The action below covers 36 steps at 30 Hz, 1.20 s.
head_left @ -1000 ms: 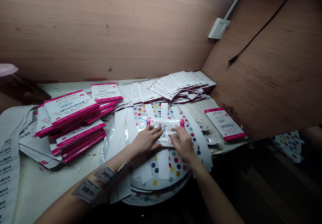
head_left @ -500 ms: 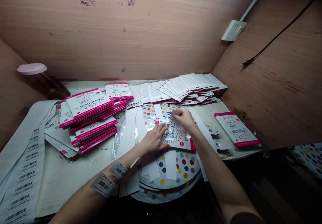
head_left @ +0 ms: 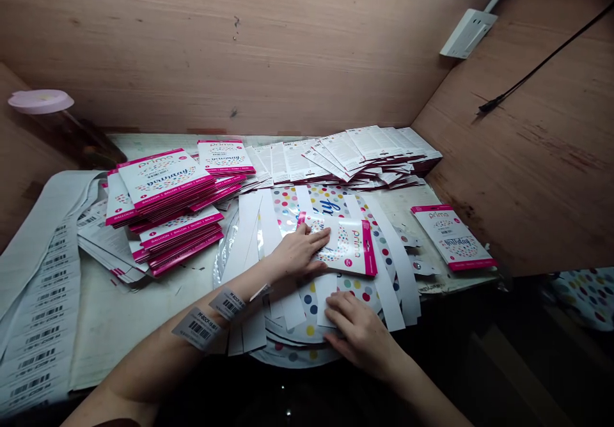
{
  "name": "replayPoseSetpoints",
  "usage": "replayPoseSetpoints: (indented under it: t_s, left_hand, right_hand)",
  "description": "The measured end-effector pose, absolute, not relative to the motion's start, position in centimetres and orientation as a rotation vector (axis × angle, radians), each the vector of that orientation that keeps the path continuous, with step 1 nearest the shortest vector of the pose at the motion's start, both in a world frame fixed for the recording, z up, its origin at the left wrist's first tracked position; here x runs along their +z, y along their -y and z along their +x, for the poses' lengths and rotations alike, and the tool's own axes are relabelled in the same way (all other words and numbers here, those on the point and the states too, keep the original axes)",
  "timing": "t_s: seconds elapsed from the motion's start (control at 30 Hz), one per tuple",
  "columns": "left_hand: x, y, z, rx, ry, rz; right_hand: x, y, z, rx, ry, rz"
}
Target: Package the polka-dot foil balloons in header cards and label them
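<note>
My left hand (head_left: 300, 251) lies with fingers spread on a pink-edged balloon packet (head_left: 357, 248), pressing it down. A white paper piece (head_left: 329, 230) lies across the packet front by my fingertips. Beneath the packet are flat round foil balloons (head_left: 348, 284) with coloured dots and several white paper strips (head_left: 293, 315). My right hand (head_left: 359, 331) is at the near edge of the balloons, its bent fingers and thumb apart, touching or just above a strip's lower end (head_left: 327, 305). Barcode labels (head_left: 196, 329) cling to my left forearm.
Stacked pink-and-white packets (head_left: 165, 187) stand at left, with a barcode label roll (head_left: 43, 325) beyond. Rows of packets (head_left: 330, 155) lie face down along the back wall. Another packet (head_left: 453, 238) lies at right. A lidded container (head_left: 62, 126) stands in the left corner.
My right hand has left the packet's upper edge and come down toward the balloons' near edge. A white piece now lies across the packet front. My left hand stays on it.
</note>
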<state>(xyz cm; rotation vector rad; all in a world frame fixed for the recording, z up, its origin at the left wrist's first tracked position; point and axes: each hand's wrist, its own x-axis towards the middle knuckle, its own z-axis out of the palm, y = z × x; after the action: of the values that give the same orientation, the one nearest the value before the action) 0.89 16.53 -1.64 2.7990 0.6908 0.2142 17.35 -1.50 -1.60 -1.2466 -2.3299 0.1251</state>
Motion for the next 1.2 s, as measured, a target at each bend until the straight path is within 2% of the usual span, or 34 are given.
replayPoseSetpoints:
  t_s: [0.13, 0.33, 0.53, 0.73, 1.2]
  left_hand:
    - [-1.7, -16.7, 1.0, 0.183, -0.678, 2.845]
    - [-2.0, -17.2, 0.8, 0.2, -0.638, 2.876]
    - [-1.7, -17.4, 0.7, 0.183, -0.669, 2.772]
    - [-2.3, -18.3, 0.6, 0.287, -0.533, 2.561]
    - [-2.8, -18.4, 2.4, 0.463, -0.8, 2.281]
  right_hand:
    - [-1.8, 1.4, 17.0, -0.09, 2.376, -1.092]
    - [0.4, -5.4, 19.6, 0.345, 1.944, -1.334]
    - [-1.7, -12.3, 21.3, 0.53, 1.699, -1.452]
    - [-3.0, -12.2, 21.3, 0.557, 1.654, -1.478]
    - [-4.1, -13.0, 21.0, 0.449, 1.676, -1.6]
